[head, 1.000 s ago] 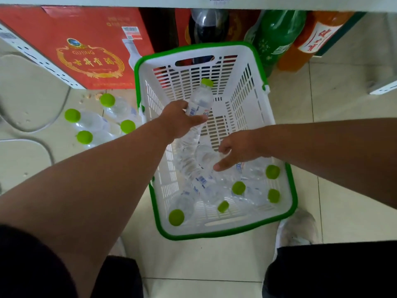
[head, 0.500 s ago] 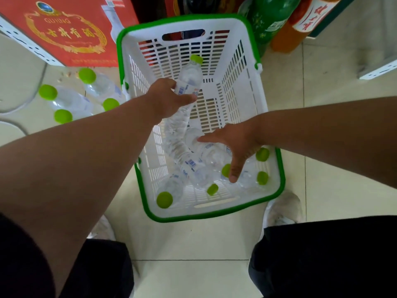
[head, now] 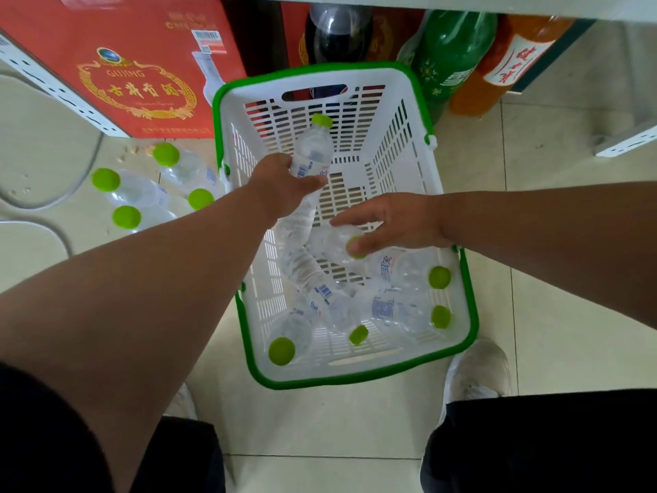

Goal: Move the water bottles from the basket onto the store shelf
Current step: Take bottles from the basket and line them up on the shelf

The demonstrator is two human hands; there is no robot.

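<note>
A white basket with a green rim (head: 468, 300) stands on the floor between my feet. Several clear water bottles with green caps lie in its near half. My left hand (head: 284, 186) grips one bottle (head: 313, 147) around its middle and holds it tilted above the basket, cap pointing away. My right hand (head: 391, 224) reaches into the basket, its fingertips pinching the green cap of a second bottle (head: 332, 243) that lies there. Several more bottles (head: 142, 193) stand on the floor to the left of the basket.
A red liquor carton (head: 135, 65) sits under the shelf at far left. Large soda bottles, dark (head: 337, 33), green (head: 451, 55) and orange (head: 508, 62), stand behind the basket. A white shelf edge (head: 497, 3) runs along the top. My shoes (head: 476, 371) flank the basket.
My right hand has pulled back from the caps at the near right and now pinches the cap of a bottle in the basket's middle. My left hand still holds its bottle up.
</note>
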